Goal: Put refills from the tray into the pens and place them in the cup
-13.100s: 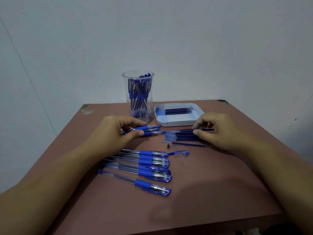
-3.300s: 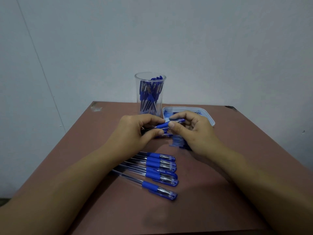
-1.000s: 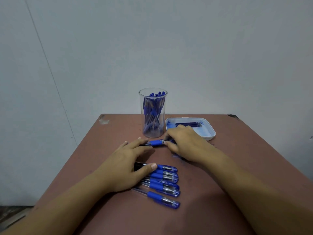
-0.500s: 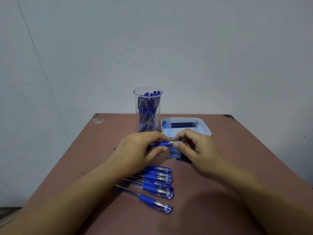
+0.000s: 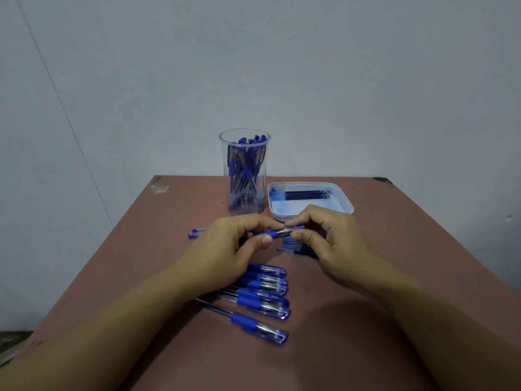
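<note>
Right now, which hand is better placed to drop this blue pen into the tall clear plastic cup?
Probably left: the left hand grips the blue pen by its barrel, and the tall clear plastic cup stands beyond it; the right hand only pinches the tip end.

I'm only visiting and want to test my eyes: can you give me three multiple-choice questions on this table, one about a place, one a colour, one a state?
1. Next to the cup, the tray stands: A. on its left B. on its right C. on top
2. The grips of the pens lying on the table are: A. red B. green C. blue
3. The pen between the hands is: A. untouched B. held by both C. in the cup
Answers: B, the tray sits right of the cup; C, all are blue; B, the left hand and right hand both pinch it.
</note>
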